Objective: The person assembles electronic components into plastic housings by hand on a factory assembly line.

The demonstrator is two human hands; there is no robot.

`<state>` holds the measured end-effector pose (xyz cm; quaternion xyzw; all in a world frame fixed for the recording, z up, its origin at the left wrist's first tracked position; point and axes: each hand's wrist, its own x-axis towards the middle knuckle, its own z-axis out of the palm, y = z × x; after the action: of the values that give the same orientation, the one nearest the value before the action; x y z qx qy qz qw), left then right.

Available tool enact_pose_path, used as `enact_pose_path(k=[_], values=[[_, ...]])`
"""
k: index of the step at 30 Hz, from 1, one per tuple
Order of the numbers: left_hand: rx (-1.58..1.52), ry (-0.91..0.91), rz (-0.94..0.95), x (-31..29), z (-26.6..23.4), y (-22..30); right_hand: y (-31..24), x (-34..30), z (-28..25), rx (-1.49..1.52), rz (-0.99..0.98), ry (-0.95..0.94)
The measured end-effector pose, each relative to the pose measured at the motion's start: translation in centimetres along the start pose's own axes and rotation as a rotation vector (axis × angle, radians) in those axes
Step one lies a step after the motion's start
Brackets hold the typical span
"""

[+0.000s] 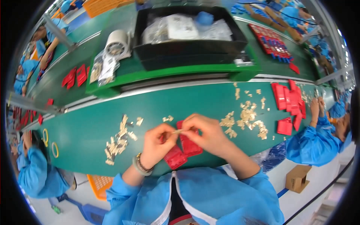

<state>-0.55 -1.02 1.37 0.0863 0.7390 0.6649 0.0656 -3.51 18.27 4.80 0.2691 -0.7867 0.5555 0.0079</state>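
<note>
My left hand (pixel 157 144) and my right hand (pixel 204 133) meet over the green work surface (pixel 93 123), pinching a small pale beige clip (pixel 176 131) between their fingertips. Under them lie red plastic housings: one (pixel 189 144) beneath my right hand and another (pixel 175 157) near the front edge by my left wrist. A pile of small beige clips (pixel 118 140) lies to the left, and a second scatter of beige clips (pixel 245 116) to the right. My left wrist wears bead bracelets.
A black bin (pixel 187 48) with bagged parts sits on a raised green shelf behind. A white roll (pixel 117 43) stands left of it. A person in blue on the right handles a stack of red housings (pixel 288 99). Another person in blue sits at left. Yellow rings (pixel 55 149) lie at far left.
</note>
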Motion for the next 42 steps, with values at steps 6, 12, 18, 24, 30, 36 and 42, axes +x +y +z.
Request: enact_pose_path(k=[6,12,18,24,30,36,42], values=[[-0.301,0.025,-0.106,-0.5,0.5,0.9,0.2,-0.7,1.2,-0.335,-0.221,0.127],[-0.011,-0.024,0.19,-0.3,-0.2,0.3,0.1,-2.1,1.4,-0.129,-0.08,0.011],[-0.009,-0.313,0.542,0.3,0.4,-0.2,3.0,-4.3,-1.2,-0.324,0.156,0.053],[0.643,-0.174,0.841,1.1,-0.3,-0.7,3.1,-3.9,-3.0,-0.077,0.247,0.051],[0.831,-0.017,1.118,1.0,0.4,-1.2,1.7,-1.9,-1.0,-0.14,-0.01,-0.262],[0.885,0.054,1.15,1.0,0.9,-1.5,1.4,-2.8,-1.1,-0.305,-0.104,-0.258],[0.665,-0.147,0.51,2.1,1.1,-1.3,3.2,-4.7,-1.7,-0.699,-0.004,0.074]])
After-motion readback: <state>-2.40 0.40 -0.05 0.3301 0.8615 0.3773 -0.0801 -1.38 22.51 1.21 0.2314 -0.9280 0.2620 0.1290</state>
